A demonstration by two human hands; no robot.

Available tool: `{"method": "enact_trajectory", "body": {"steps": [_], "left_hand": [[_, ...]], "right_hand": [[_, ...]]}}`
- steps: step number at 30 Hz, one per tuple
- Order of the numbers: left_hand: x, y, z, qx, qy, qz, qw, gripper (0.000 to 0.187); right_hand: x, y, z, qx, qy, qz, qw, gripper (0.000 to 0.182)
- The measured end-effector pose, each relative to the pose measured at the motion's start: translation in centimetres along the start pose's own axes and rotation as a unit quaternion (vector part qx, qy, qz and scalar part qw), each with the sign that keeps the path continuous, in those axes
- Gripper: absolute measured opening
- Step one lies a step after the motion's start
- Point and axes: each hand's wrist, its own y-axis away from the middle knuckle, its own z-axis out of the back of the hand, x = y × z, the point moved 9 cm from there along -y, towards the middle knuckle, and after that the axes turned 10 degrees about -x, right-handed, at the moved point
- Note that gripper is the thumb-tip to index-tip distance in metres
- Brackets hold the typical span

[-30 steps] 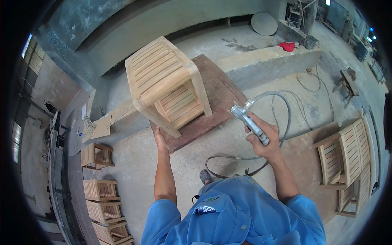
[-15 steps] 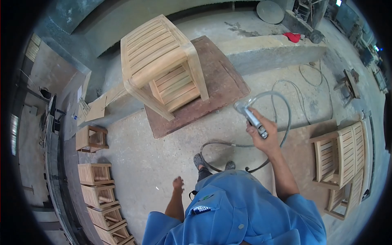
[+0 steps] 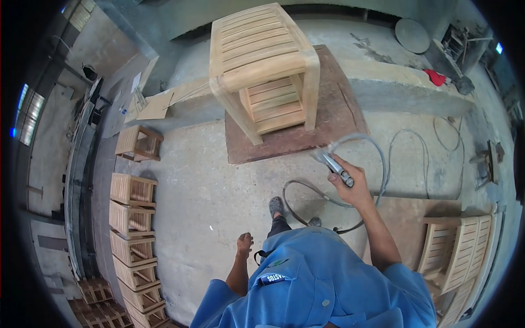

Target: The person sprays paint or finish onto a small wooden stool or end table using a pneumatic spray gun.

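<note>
My right hand is closed around a silver spray gun, held out in front of my body. A grey hose runs from it and loops down to the floor. The gun's front end is blurred. My left hand hangs low at my side, fingers loosely curled and apart, with nothing visible in it. Ahead stands a slatted wooden stool with a lower shelf, upright on a reddish-brown board. The gun is in front of the stool, apart from it.
Several smaller wooden stools line the floor at left. More slatted wooden furniture stands on a brown sheet at right. A low concrete ledge runs behind, with a red cloth. Hose coils lie on the floor.
The view has turned left, so the stool and board appear farther right and higher. My right hand still grips the spray gun, now lower in view. One foot has shifted slightly.
</note>
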Motion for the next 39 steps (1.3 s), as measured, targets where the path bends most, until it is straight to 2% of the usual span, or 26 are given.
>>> {"method": "enact_trajectory", "body": {"steps": [2,3,5,7,8,11,12,13,15,20,23,25,27,28,30,31,33,35,37,38,39], "left_hand": [[-2.5,0.0,0.1,0.011,0.035,-0.033,0.999,0.049],[-3.9,0.0,-0.1,0.028,0.067,-0.065,0.995,0.046],[-4.7,-0.1,0.3,0.012,0.08,-0.051,0.995,0.042],[-4.1,-0.8,-0.1,0.052,0.017,-0.049,0.997,0.068],[-3.5,-1.0,0.1,0.053,0.018,-0.045,0.997,0.068],[-0.8,-1.7,0.7,0.036,0.02,-0.012,0.999,0.064],[0.9,-2.7,1.0,0.031,0.053,-0.015,0.998,0.058],[0.8,-2.6,1.2,0.026,0.085,-0.018,0.996,0.053],[2.1,-2.0,2.1,0.023,0.053,0.024,0.998,0.055],[2.9,-3.5,3.6,0.02,0.033,0.038,0.999,0.056],[0.6,-5.4,3.4,0.022,0.015,0.04,0.999,0.057],[-2.5,-6.8,3.2,0.029,0.006,0.031,0.999,0.057],[-8.1,-8.2,2.6,0.032,0.043,-0.054,0.997,0.061],[-11.3,-8.8,2.1,0.036,0.074,-0.101,0.991,0.061],[-18.6,-10.0,0.6,0.056,0.096,-0.17,0.979,0.064],[-22.6,-10.1,-0.2,0.069,0.088,-0.193,0.975,0.068],[-32.0,-8.2,-1.5,0.078,0.134,-0.256,0.954,0.065],[-40.2,-6.1,-2.4,0.113,0.193,-0.352,0.909,0.062],[-47.2,-2.3,-2.5,0.1,0.179,-0.439,0.875,0.061],[-49.4,-1.3,-3.1,0.106,0.175,-0.441,0.874,0.061],[-51.7,0.5,-3.3,0.112,0.186,-0.488,0.846,0.061]], "right_hand": [[6.6,-1.8,-0.7,0.007,-0.068,0.144,0.987,0.053],[8.3,-2.9,-1.3,0.008,-0.072,0.145,0.987,0.053],[13.9,-3.0,-1.7,-0.027,-0.119,0.32,0.94,0.061],[15.3,-3.7,-3.9,0.001,-0.096,0.314,0.945,0.063],[15.7,-3.9,-5.3,0.028,-0.072,0.307,0.948,0.064],[11.5,-3.7,-10.0,0.016,-0.033,0.313,0.949,0.062],[8.7,-3.4,-11.7,0.055,0.014,0.235,0.97,0.059],[7.2,-2.9,-12.5,0.057,0.016,0.234,0.97,0.059],[1.8,-2.0,-15.5,0.142,0.121,0.11,0.976,0.054],[-3.3,0.8,-17.8,0.182,0.169,0.053,0.967,0.05],[-3.3,0.6,-17.8,0.189,0.184,0.025,0.964,0.05],[-1.5,-0.4,-16.9,0.176,0.181,0.013,0.968,0.05],[4.1,-2.5,-14.3,0.104,0.096,0.086,0.986,0.058],[6.6,-3.5,-12.9,0.094,0.103,0.076,0.987,0.058],[13.4,-5.7,-9.9,0.062,0.01,0.142,0.988,0.062],[14.3,-6.5,-8.9,0.05,0.017,0.133,0.99,0.062],[16.5,-7.1,-6.4,-0.028,-0.003,0.201,0.979,0.06],[13.9,-6.5,-6.0,-0.07,-0.014,0.17,0.983,0.059],[8.8,-6.0,-6.1,-0.074,0.06,0.035,0.995,0.057],[7.0,-5.5,-6.3,-0.082,0.108,0.03,0.99,0.055],[5.7,-5.2,-6.6,-0.089,0.108,0.026,0.99,0.055]]}}
